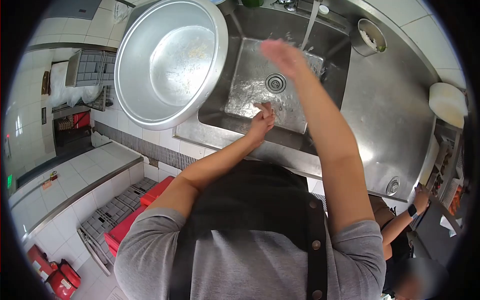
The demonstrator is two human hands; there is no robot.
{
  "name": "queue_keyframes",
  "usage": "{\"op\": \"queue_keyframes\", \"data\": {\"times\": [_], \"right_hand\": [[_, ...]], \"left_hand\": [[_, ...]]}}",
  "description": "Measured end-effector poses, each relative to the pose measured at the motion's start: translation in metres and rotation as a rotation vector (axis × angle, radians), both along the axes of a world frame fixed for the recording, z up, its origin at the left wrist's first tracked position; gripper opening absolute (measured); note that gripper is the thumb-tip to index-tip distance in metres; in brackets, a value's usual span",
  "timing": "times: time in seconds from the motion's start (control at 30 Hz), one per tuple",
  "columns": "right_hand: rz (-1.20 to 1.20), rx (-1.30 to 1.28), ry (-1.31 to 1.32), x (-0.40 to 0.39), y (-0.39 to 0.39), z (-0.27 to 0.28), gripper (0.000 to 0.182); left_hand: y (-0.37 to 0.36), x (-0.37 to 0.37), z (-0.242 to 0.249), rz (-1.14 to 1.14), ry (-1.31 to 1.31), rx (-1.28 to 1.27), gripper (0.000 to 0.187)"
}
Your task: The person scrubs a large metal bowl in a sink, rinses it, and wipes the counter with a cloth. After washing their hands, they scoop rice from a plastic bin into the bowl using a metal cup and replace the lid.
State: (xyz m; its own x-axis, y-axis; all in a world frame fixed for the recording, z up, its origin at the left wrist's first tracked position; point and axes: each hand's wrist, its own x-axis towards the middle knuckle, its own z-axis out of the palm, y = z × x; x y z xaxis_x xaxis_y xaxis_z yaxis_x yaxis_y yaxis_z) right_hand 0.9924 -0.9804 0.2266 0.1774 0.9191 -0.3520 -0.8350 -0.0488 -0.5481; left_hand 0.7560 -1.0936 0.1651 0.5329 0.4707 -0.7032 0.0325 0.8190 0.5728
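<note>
My left hand (262, 121) hangs over the near part of the steel sink basin (320, 102), fingers loosely bent and apart, with nothing visible in it. My right hand (286, 56) is raised over the far part of the basin, near the running water (311, 24). Motion smears its fingers, and I see no object in it. Between the two hands lies the round drain (275, 83) in the wet basin floor. A large metal bowl (131, 75), with pale bits on its inside bottom, sits left of the basin, apart from both hands.
A small metal pot (368, 37) with white contents stands at the basin's right corner. The steel counter (387, 110) has a second drain (393, 186). A round white block (447, 105) is far right. Another person's hand (422, 197) reaches in at lower right. Red crates (120, 225) stand lower left.
</note>
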Motion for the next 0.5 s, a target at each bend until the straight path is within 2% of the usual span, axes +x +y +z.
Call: {"op": "queue_keyframes", "data": {"times": [0.07,0.1,0.23,0.33,0.4,0.43,0.47,0.5], "right_hand": [[0.393,-0.134,-0.053,-0.063,-0.003,-0.003,0.04],[0.612,-0.148,-0.061,-0.088,-0.005,-0.001,0.04],[0.615,-0.176,-0.061,-0.115,-0.008,0.012,0.037],[0.178,-0.169,0.034,-0.06,-0.001,-0.005,0.037],[-0.06,-0.122,0.072,-0.006,0.003,-0.024,0.039],[-0.173,-0.106,0.068,0.017,0.004,-0.026,0.04],[-0.178,-0.107,0.064,0.034,0.002,-0.019,0.04],[-0.337,-0.178,0.202,0.05,0.002,-0.006,0.04]], "left_hand": [[-0.006,0.007,-0.016,-0.197,0.115,0.155,0.029],[-0.009,0.015,0.011,-0.162,0.179,0.165,0.02],[-0.02,0.013,0.005,-0.158,0.08,0.236,0.024],[-0.019,0.006,0.002,-0.243,0.091,0.286,0.025],[-0.018,0.008,0.014,-0.228,0.047,0.269,0.017],[-0.022,0.009,0.002,-0.232,0.042,0.267,0.017],[-0.027,0.009,-0.02,-0.208,0.036,0.344,0.015],[-0.029,0.012,-0.025,-0.183,0.03,0.421,0.014]]}}
